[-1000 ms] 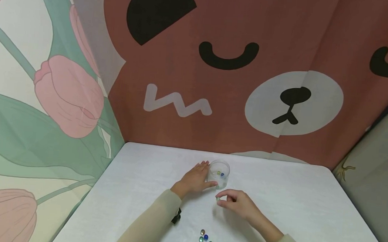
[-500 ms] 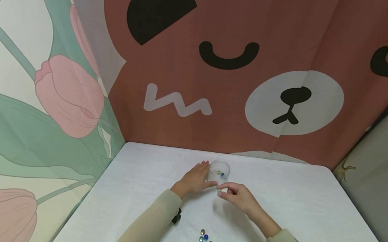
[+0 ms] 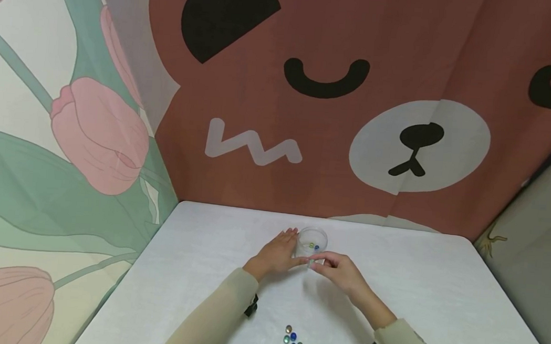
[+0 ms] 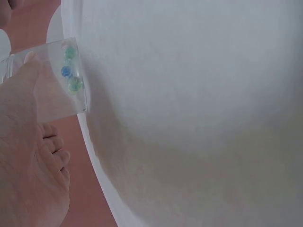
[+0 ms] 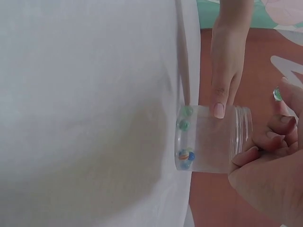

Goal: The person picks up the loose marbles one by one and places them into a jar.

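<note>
A clear plastic jar [image 3: 312, 238] stands upright near the table's back edge. Several marbles [image 5: 187, 155] lie at its bottom, green and blue ones among them. My left hand [image 3: 277, 253] rests against the jar's left side with fingers straight, its thumb [image 5: 218, 94] touching the wall. Just above the near part of the jar's rim, my right hand [image 3: 340, 273] pinches a green-tinted glass marble [image 5: 277, 93] between thumb and forefinger. The right hand's other fingers [image 5: 279, 130] are curled in.
A small group of loose marbles [image 3: 293, 337], brown, blue and green, lies on the white table [image 3: 203, 262] nearer the person. A brown bear-print cloth [image 3: 323, 159] hangs behind the table, and a tulip-print cloth [image 3: 102, 135] hangs at the left.
My right hand has moved forward and up to the jar with the marble still pinched. My left hand, the jar and the loose marbles have stayed in place.
</note>
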The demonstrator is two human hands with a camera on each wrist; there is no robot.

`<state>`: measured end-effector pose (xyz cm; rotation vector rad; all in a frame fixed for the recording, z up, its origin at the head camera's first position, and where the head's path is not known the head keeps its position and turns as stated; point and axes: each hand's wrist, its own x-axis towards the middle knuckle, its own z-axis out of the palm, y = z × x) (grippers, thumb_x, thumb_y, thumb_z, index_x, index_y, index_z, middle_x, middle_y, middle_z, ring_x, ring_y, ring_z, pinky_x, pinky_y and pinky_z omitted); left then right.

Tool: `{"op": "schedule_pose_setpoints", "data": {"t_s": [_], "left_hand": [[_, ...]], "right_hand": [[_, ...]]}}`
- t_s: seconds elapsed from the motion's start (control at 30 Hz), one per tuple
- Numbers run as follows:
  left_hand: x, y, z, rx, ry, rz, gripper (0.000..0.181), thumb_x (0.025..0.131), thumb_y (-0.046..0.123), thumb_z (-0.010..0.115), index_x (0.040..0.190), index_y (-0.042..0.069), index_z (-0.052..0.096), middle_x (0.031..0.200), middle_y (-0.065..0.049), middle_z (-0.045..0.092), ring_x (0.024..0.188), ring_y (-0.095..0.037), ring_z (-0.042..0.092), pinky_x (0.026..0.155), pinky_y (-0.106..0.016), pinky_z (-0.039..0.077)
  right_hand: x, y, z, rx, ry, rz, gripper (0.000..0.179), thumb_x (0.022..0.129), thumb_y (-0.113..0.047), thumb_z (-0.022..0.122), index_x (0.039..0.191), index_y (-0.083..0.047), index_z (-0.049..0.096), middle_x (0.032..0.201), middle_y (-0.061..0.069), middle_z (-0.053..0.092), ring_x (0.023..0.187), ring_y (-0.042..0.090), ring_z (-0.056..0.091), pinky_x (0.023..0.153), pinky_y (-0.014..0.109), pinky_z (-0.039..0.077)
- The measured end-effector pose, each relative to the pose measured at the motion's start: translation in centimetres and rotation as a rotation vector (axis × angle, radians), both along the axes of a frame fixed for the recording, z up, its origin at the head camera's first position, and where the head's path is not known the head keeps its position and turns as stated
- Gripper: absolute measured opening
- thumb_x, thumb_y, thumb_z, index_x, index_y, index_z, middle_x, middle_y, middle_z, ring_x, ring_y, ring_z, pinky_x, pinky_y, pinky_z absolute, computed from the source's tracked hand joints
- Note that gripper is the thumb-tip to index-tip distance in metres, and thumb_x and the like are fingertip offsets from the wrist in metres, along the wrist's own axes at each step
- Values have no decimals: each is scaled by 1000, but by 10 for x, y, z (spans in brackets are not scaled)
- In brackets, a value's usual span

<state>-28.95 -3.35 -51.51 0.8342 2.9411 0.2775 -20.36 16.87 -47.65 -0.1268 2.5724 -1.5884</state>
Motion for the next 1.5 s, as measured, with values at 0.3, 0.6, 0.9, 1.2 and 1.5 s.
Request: {"op": "schedule_pose_setpoints", "data": {"t_s": [0.3, 0.6, 0.9, 1.2, 1.5], "left_hand": [[0, 0, 1, -7, -5, -2, 94, 97, 73, 41, 159, 3, 29, 167, -9, 25, 156, -21, 18, 128, -33, 13], [-1, -1, -1, -1, 7, -21, 94, 97, 72, 42, 158, 2, 30, 167, -10, 26, 155, -22, 19, 128, -33, 13], [-3, -1, -4, 10, 11, -18, 95, 97, 73, 41, 158, 2, 30, 167, -10, 26, 155, -22, 20, 128, -33, 14], [-2, -2, -2, 17, 9, -19, 94, 97, 73, 42, 158, 2, 31, 166, -10, 27, 155, -22, 20, 128, -33, 14], [-2, -1, -3, 25, 2, -14, 94, 96, 73, 42, 158, 3, 31, 166, -10, 28, 155, -22, 21, 128, -34, 15]], "right_hand": [[-9, 1, -4, -45, 17, -4, 27, 90, -28, 78, 112, -12, 78, 65, -4, 44, 62, 11, 39, 52, 22, 32], [-21, 0, -6, -53, 28, -62, 26, 91, -26, 77, 112, -10, 77, 68, -4, 46, 63, 11, 40, 52, 23, 33], [-27, -2, -9, -89, 26, -80, 27, 91, -25, 77, 113, -8, 76, 69, -4, 48, 63, 11, 41, 52, 22, 34], [-34, -3, -12, -85, 51, -110, 28, 90, -27, 78, 113, -11, 77, 71, -4, 48, 65, 12, 42, 54, 22, 35], [-47, 0, -16, -64, 38, -178, 30, 90, -29, 78, 114, -11, 77, 72, -5, 48, 66, 13, 42, 54, 23, 35]]}}
